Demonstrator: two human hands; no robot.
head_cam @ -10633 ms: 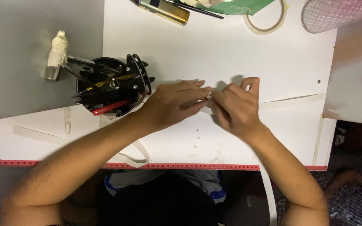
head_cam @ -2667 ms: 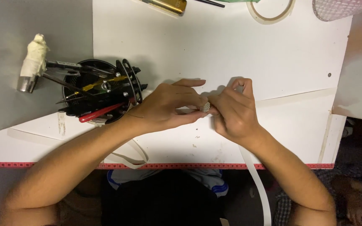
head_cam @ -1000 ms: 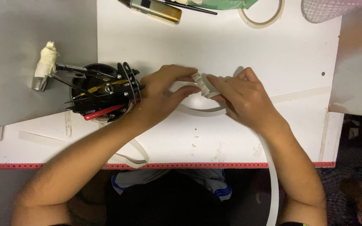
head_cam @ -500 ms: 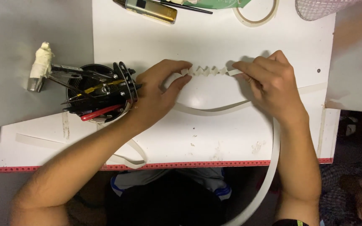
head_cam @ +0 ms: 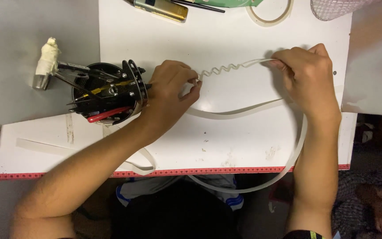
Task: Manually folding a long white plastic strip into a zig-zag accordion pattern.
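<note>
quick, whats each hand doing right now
Left hand: closed, pinching one end of the zigzag-folded white paper strip.
Right hand: closed, holding the strip's other end.

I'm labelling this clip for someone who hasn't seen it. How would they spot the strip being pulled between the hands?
Start at the white table. Between the left hand and right hand runs a pale zigzag-folded strip. Unlike the flat strip curving below it, this stretch is crimped like a spring.
</note>
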